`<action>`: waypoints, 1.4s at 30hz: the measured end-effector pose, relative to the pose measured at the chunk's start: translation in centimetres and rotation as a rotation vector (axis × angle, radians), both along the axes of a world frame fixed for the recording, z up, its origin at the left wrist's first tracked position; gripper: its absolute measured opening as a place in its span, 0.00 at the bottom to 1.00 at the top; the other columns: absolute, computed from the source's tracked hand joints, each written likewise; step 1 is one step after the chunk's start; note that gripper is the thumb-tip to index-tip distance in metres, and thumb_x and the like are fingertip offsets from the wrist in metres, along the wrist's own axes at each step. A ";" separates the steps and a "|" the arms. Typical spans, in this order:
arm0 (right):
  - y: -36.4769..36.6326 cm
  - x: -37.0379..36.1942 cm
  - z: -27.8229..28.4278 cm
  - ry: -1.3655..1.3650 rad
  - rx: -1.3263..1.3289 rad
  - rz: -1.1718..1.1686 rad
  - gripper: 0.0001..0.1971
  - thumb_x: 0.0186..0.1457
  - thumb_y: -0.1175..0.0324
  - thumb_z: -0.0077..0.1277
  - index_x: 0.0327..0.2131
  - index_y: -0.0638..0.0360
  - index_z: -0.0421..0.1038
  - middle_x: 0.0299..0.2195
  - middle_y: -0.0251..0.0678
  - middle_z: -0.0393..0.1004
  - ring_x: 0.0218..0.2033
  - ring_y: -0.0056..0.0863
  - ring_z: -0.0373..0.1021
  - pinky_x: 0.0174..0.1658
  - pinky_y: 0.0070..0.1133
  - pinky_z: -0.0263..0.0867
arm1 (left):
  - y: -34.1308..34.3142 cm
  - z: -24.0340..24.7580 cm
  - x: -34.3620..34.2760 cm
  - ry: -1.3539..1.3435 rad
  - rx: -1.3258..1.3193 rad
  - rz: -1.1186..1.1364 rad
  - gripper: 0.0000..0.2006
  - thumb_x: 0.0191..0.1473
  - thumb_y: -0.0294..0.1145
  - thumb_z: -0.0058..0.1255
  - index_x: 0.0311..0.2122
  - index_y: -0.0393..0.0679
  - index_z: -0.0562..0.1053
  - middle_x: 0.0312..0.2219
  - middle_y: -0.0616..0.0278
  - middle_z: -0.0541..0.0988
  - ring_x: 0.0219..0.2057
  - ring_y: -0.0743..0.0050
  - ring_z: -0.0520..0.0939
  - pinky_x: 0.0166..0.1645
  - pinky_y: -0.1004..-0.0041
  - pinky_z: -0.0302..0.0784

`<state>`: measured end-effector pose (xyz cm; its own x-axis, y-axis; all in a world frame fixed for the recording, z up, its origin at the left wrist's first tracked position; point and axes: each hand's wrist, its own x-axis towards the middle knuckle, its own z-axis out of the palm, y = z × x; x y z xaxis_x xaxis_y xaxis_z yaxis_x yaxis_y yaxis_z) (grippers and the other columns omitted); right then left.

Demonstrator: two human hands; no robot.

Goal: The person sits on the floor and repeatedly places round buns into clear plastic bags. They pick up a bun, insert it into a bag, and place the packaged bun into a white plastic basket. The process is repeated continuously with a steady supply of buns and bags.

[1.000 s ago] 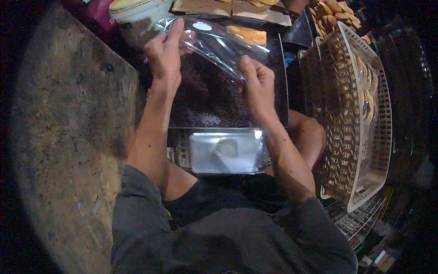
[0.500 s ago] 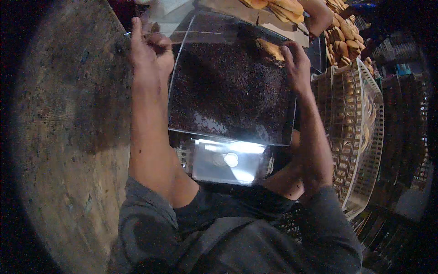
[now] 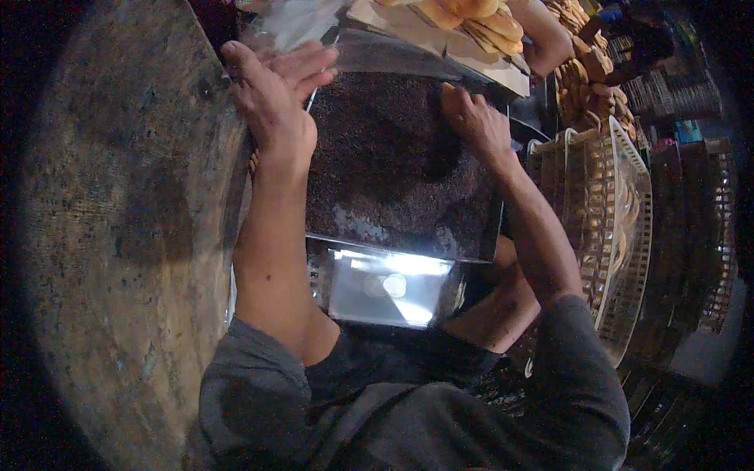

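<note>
My left hand [image 3: 275,98] is raised at the tray's far left corner, its fingers stretched apart and slightly blurred. Nothing shows in its grasp. My right hand [image 3: 481,125] is closed over a piece of bread [image 3: 448,90] at the far right part of the tray; only a small golden-brown edge of the bread shows past the fingers. Dark brown granules [image 3: 393,149], like chocolate sprinkles, cover most of the metal tray [image 3: 400,250], with paler bare patches near its front edge.
A worn wooden table [image 3: 118,196] lies at left. Clear plastic [image 3: 302,23] is beyond my left hand. Bread rolls [image 3: 471,20] lie on cardboard [image 3: 408,31], beside another person's arm [image 3: 546,39]. At right stands a pale plastic crate [image 3: 597,228]; a shiny metal sheet [image 3: 389,286] is below the tray.
My left hand has opened its fingers and swung right toward the tray's corner. My right hand has moved left and down over the bread, hiding most of it. The view has shifted slightly.
</note>
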<state>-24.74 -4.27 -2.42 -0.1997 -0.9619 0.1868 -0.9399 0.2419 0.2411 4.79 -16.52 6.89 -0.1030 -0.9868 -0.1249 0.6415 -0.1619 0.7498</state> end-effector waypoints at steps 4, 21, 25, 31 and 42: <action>-5.3 0.6 3.0 -0.021 0.381 0.100 0.11 0.53 0.61 0.45 0.39 0.47 0.71 0.27 0.39 0.76 0.27 0.40 0.74 0.29 0.36 0.72 | -1.1 0.2 0.1 -0.120 -0.221 0.160 0.30 0.60 0.55 0.32 0.48 0.31 0.62 0.47 0.40 0.70 0.44 0.47 0.76 0.48 0.58 0.76; 7.9 1.0 -5.3 -0.924 -0.647 -0.289 0.20 0.50 0.65 0.57 0.44 0.67 0.68 0.37 0.45 0.75 0.35 0.34 0.72 0.39 0.26 0.67 | -0.4 -3.2 -0.9 -0.041 -0.123 -0.004 0.31 0.61 0.55 0.26 0.48 0.29 0.60 0.45 0.39 0.71 0.44 0.44 0.76 0.49 0.55 0.75; 10.0 0.7 2.9 -1.241 -0.565 -0.352 0.21 0.51 0.60 0.57 0.44 0.67 0.69 0.33 0.41 0.76 0.32 0.22 0.72 0.36 0.19 0.68 | 0.0 -3.7 -1.4 -0.083 -0.113 -0.013 0.31 0.61 0.55 0.30 0.48 0.29 0.62 0.46 0.38 0.70 0.44 0.44 0.76 0.48 0.56 0.75; 17.1 3.2 11.5 -1.479 -0.565 -0.297 0.25 0.53 0.62 0.54 0.50 0.66 0.62 0.33 0.37 0.74 0.34 0.22 0.71 0.40 0.18 0.67 | 1.5 -3.2 -3.2 -0.249 -0.146 0.004 0.31 0.61 0.55 0.29 0.46 0.29 0.66 0.44 0.44 0.74 0.41 0.48 0.79 0.43 0.60 0.78; 9.8 7.5 12.0 -1.593 -0.834 -0.150 0.23 0.56 0.56 0.51 0.46 0.67 0.64 0.32 0.38 0.73 0.33 0.19 0.69 0.37 0.15 0.65 | 10.5 -3.8 -6.7 -0.002 -0.100 -0.506 0.32 0.56 0.52 0.45 0.57 0.39 0.53 0.36 0.52 0.75 0.34 0.61 0.80 0.37 0.63 0.80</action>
<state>-17.20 5.55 9.61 -0.7191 -0.6840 0.1226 -0.0838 -0.0897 -0.9924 -1.92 -6.01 3.13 -0.5703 -0.8208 -0.0327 0.5004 -0.3787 0.7786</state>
